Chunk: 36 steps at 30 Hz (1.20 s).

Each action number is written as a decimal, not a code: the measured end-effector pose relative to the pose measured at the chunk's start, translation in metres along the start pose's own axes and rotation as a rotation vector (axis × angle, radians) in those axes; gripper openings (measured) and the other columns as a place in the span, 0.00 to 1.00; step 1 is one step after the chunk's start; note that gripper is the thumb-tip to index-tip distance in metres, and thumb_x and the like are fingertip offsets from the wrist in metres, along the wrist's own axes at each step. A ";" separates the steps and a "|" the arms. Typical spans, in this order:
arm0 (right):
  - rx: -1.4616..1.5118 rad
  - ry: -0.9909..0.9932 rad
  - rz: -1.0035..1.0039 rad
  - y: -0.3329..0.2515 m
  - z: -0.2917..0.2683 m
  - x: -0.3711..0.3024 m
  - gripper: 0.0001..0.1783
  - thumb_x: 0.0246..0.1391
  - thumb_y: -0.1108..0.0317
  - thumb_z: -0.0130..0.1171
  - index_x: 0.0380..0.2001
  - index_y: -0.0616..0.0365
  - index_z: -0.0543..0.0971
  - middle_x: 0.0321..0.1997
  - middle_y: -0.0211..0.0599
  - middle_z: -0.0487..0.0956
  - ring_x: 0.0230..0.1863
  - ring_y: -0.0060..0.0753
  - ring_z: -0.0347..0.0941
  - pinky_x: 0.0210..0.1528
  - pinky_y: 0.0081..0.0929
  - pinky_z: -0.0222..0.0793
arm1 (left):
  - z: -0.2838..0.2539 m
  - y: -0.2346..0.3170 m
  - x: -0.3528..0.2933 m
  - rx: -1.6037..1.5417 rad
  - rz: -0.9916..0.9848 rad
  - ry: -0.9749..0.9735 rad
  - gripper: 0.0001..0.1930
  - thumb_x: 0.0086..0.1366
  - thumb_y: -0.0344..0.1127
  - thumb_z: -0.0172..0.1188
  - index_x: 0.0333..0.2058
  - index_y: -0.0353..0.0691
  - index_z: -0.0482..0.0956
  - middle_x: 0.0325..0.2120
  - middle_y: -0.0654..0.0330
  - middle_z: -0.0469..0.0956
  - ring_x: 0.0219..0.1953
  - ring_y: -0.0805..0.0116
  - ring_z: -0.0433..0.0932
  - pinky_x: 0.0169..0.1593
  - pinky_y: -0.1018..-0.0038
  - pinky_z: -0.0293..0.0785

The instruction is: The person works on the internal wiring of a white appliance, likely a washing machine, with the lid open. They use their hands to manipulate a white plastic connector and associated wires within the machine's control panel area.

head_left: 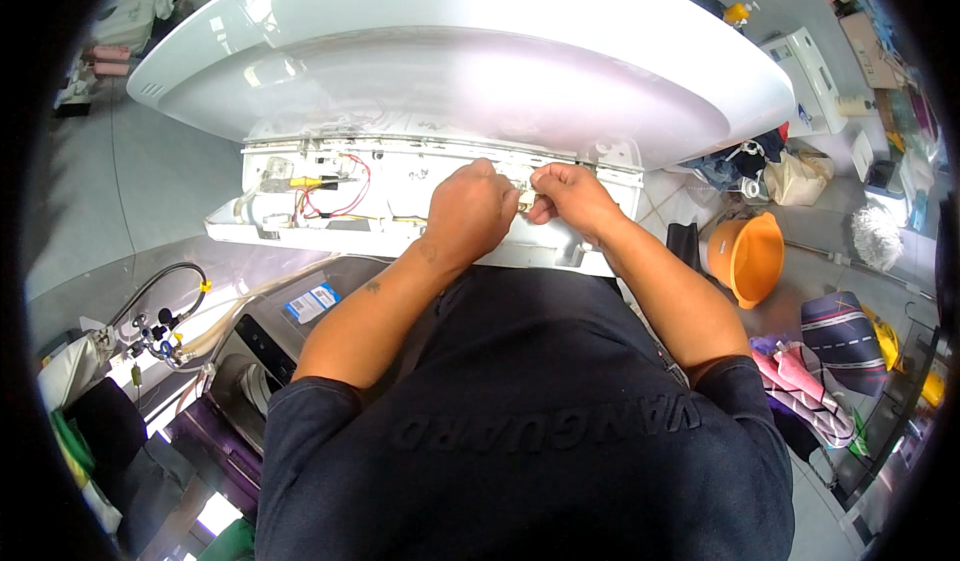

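Note:
In front of me an appliance with a large, glossy white curved cover [420, 81] shows a long open white tray [390, 186] along its near side. My left hand [468, 213] is closed over the middle of that tray, its fingertips turned away, so what it grips is hidden. Facing it from the right, my right hand [575, 199] pinches a small cream-coloured part [526, 199] between thumb and fingers. That part lies between both hands, close to the left fingers. Red wires [368, 183] and a yellow connector [305, 182] sit in the tray's left part.
Gauges with hoses [160, 333] lie at the left near a grey surface with a blue-and-white label [311, 302]. On the right floor are an orange bucket [745, 259], a pink patterned cloth [805, 386] and a beige bag [797, 179]. A white box-shaped appliance [805, 81] stands behind.

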State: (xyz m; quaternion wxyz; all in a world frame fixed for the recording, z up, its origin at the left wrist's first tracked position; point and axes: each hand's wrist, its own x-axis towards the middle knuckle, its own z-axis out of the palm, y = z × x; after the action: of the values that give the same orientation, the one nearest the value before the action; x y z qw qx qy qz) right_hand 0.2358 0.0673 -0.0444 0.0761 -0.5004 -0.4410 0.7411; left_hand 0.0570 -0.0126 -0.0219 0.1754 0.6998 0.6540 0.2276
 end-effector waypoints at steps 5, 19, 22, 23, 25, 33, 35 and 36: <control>-0.002 0.005 -0.002 0.002 0.000 0.001 0.11 0.68 0.65 0.54 0.43 0.63 0.78 0.32 0.34 0.80 0.31 0.28 0.82 0.38 0.26 0.80 | 0.005 -0.002 0.001 -0.012 0.028 0.036 0.06 0.59 0.32 0.65 0.25 0.37 0.84 0.25 0.55 0.77 0.30 0.54 0.79 0.35 0.60 0.76; 0.004 0.002 -0.003 0.004 -0.001 0.003 0.11 0.69 0.67 0.53 0.43 0.64 0.77 0.33 0.34 0.79 0.31 0.29 0.82 0.37 0.27 0.80 | 0.003 0.002 0.002 0.038 0.040 0.043 0.06 0.56 0.33 0.66 0.23 0.38 0.84 0.24 0.55 0.77 0.29 0.54 0.80 0.34 0.61 0.78; 0.004 0.002 -0.010 0.004 -0.001 0.003 0.11 0.69 0.67 0.53 0.43 0.64 0.77 0.33 0.34 0.79 0.31 0.29 0.82 0.36 0.27 0.80 | 0.000 0.002 0.003 0.042 -0.002 -0.010 0.08 0.58 0.35 0.66 0.24 0.37 0.85 0.25 0.53 0.78 0.29 0.52 0.80 0.35 0.60 0.78; 0.005 0.001 -0.009 0.004 0.000 0.003 0.10 0.69 0.67 0.53 0.43 0.64 0.77 0.33 0.34 0.79 0.31 0.29 0.82 0.36 0.27 0.80 | -0.001 0.002 0.004 0.049 -0.013 -0.024 0.08 0.59 0.35 0.66 0.24 0.37 0.85 0.26 0.52 0.79 0.29 0.51 0.80 0.35 0.59 0.78; 0.005 -0.002 -0.009 0.002 0.000 0.002 0.10 0.69 0.67 0.53 0.43 0.64 0.77 0.33 0.34 0.79 0.31 0.28 0.81 0.36 0.27 0.80 | -0.003 0.002 0.005 0.063 -0.035 -0.050 0.09 0.60 0.36 0.65 0.24 0.37 0.85 0.26 0.51 0.79 0.29 0.50 0.80 0.35 0.59 0.78; -0.015 0.012 -0.015 0.004 0.000 0.004 0.11 0.69 0.66 0.53 0.43 0.65 0.78 0.32 0.35 0.80 0.31 0.29 0.82 0.36 0.27 0.79 | 0.000 0.005 0.009 0.080 0.002 -0.026 0.09 0.57 0.34 0.65 0.21 0.36 0.83 0.25 0.52 0.78 0.28 0.52 0.80 0.35 0.59 0.77; -0.007 0.014 -0.019 0.004 0.000 0.004 0.11 0.69 0.67 0.53 0.42 0.65 0.78 0.32 0.36 0.80 0.31 0.29 0.82 0.36 0.27 0.80 | 0.002 0.006 0.008 0.081 0.010 0.008 0.08 0.56 0.33 0.65 0.20 0.37 0.82 0.25 0.53 0.78 0.28 0.53 0.79 0.34 0.59 0.77; -0.004 0.016 -0.019 0.004 0.000 0.004 0.11 0.68 0.67 0.53 0.42 0.65 0.78 0.32 0.36 0.80 0.31 0.30 0.82 0.36 0.27 0.80 | 0.003 0.006 0.007 0.085 0.015 0.024 0.08 0.55 0.33 0.65 0.20 0.37 0.82 0.25 0.53 0.78 0.28 0.53 0.79 0.34 0.59 0.77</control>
State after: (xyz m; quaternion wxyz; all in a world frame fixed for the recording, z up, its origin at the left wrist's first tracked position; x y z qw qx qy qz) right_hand 0.2352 0.0669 -0.0499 0.0857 -0.5022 -0.4468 0.7354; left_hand 0.0638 -0.0054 -0.0211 0.1363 0.7086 0.6600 0.2092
